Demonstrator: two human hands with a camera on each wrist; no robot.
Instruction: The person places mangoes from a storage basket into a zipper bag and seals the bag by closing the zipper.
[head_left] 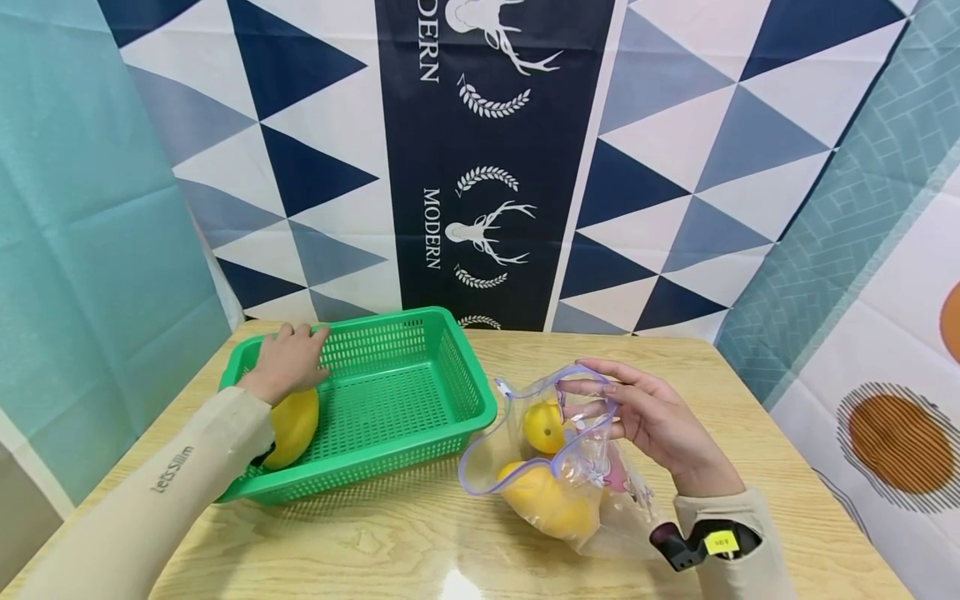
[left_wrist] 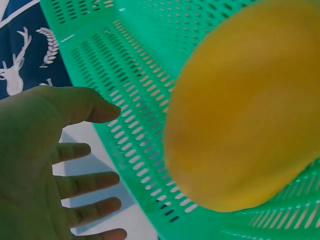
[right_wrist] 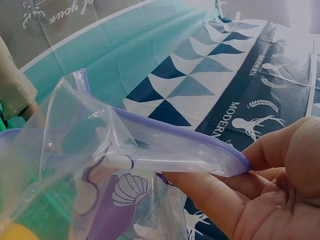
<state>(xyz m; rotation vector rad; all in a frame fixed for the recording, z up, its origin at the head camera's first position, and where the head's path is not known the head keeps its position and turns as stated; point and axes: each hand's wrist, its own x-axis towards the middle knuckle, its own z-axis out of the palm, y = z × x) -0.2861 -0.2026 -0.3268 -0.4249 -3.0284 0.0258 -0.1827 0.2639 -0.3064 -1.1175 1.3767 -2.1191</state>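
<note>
In the head view my left hand (head_left: 288, 364) is over the left end of a green plastic basket (head_left: 471, 396), above a large yellow mango-like fruit (head_left: 295, 429). The left wrist view has this hand's fingers (left_wrist: 90, 182) spread and apart from the fruit (left_wrist: 240, 115). My right hand (head_left: 648, 412) pinches the purple-edged rim of a clear zip bag (head_left: 622, 533), between thumb and finger in the right wrist view. Inside the bag, whose mouth gapes toward the basket, are a round yellow fruit (head_left: 545, 427) and a longer yellow fruit (head_left: 551, 500).
Basket and bag stand side by side on a light wooden table (head_left: 375, 542). A patterned cloth (head_left: 480, 167) hangs behind the table's back edge, with a teal cloth (head_left: 97, 208) at the left. A dark wrist device (head_left: 705, 546) sits on the right sleeve.
</note>
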